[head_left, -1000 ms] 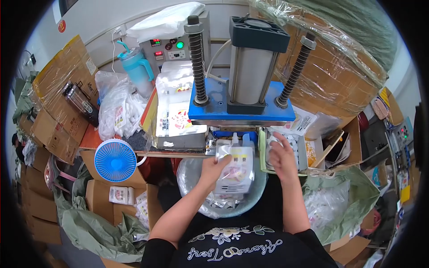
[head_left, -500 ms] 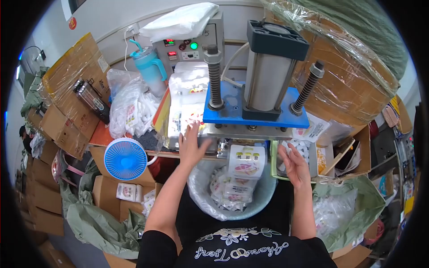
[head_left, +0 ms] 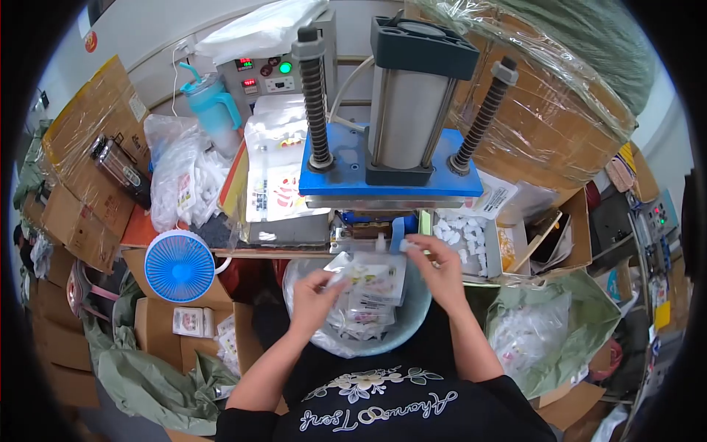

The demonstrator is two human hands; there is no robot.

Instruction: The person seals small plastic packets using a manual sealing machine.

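Note:
In front of the press (head_left: 390, 158), my left hand (head_left: 317, 295) is closed on a clear printed pouch, pinching its left edge. My right hand (head_left: 436, 267) has its fingers pinched near the pouch's upper right, on something small and whitish that I cannot make out. A printed pouch (head_left: 379, 276) lies between the hands, above the lined bucket (head_left: 421, 313), which holds more pouches. White plastic spouts (head_left: 464, 236) fill a tray right of the press. Flat printed pouches (head_left: 276, 158) are stacked to its left.
A blue fan (head_left: 179, 267) stands at the left table edge. Behind it are a bag of white parts (head_left: 184, 173) and a turquoise cup (head_left: 213, 110). Open cardboard boxes (head_left: 158, 324) flank the bucket. A large wrapped carton (head_left: 537, 125) stands behind right.
My left hand has left the flat pouch stack and come down over the bucket with a pouch. My right hand has moved left from the spout tray and closed. The camera view has shifted.

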